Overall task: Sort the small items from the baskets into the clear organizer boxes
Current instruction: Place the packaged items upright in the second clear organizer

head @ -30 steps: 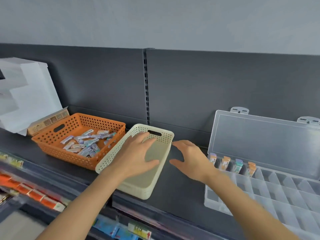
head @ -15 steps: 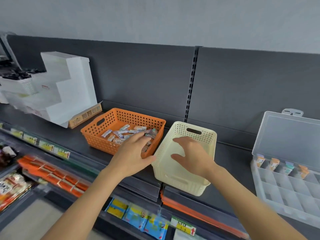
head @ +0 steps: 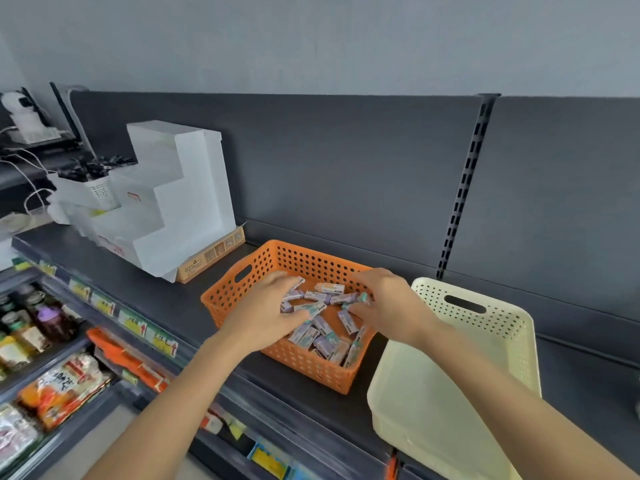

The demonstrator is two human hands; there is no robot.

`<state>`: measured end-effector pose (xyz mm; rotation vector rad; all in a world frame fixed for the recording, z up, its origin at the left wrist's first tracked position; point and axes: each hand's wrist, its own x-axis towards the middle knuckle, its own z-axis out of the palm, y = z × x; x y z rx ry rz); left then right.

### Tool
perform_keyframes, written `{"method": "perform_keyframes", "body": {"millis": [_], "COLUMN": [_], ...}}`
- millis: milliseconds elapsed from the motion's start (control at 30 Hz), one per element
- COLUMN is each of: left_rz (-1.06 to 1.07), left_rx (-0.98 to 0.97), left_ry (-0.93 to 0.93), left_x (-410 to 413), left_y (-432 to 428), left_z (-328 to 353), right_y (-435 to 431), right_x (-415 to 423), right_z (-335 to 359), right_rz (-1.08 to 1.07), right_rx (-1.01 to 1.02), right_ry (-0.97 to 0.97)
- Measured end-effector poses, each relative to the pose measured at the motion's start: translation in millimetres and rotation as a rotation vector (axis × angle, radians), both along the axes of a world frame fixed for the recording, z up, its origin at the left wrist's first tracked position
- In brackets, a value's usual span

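Observation:
An orange perforated basket (head: 239, 292) sits on the dark shelf and holds several small purple and teal packets (head: 323, 332). Both my hands are inside it. My left hand (head: 266, 308) reaches in from the left, its fingers and thumb curled round a few packets at the pile's left side. From the right, my right hand (head: 388, 303) closes its thumb and fingers round packets at the pile's right side. An empty cream basket (head: 498, 327) stands just to the right of the orange one. No clear organizer box is in view.
A white stepped cardboard display (head: 173, 199) with a brown box (head: 211, 259) stands left of the orange basket. The dark back panel (head: 346, 174) rises behind the shelf. Lower shelves with snacks (head: 59, 386) and bottles (head: 52, 320) lie below left.
The view has swung left, so the clear organizer box has left the frame. Both hands moved off the cream basket and into the orange basket, closing on packets.

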<state>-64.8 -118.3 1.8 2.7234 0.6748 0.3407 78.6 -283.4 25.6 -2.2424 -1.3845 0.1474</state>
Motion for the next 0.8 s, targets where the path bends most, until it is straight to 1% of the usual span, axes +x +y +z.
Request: {"method": "perform_keyframes", "body": {"millis": [133, 233, 333, 467, 633, 733, 800], "left_rz": [-0.026, -0.033, -0.057, -0.155, -0.270, -0.341, -0.388], "left_rx": [-0.025, -0.055, -0.055, -0.028, 0.014, -0.046, -0.100], "left_ry": [0.058, 0.077, 0.133, 0.282, 0.394, 0.434, 0.458], "left_x": [22, 35, 47, 65, 83, 93, 94], "left_y": [29, 53, 75, 98, 122, 136, 144], "left_z": [-5, -12, -18, -31, -39, -39, -41], "right_y": [28, 45, 56, 71, 85, 91, 94], "right_x": [15, 27, 34, 37, 39, 40, 37], "right_z": [-4, -9, -17, -26, -33, -32, -35], "right_rz": [0.035, 0.021, 0.000, -0.032, -0.116, -0.157, -0.161], "right_rx": [-0.027, -0.047, -0.067, -0.072, -0.111, -0.142, -0.142], "right_ry": [0.007, 0.002, 0.012, -0.011, 0.001, -0.015, 0.022]}}
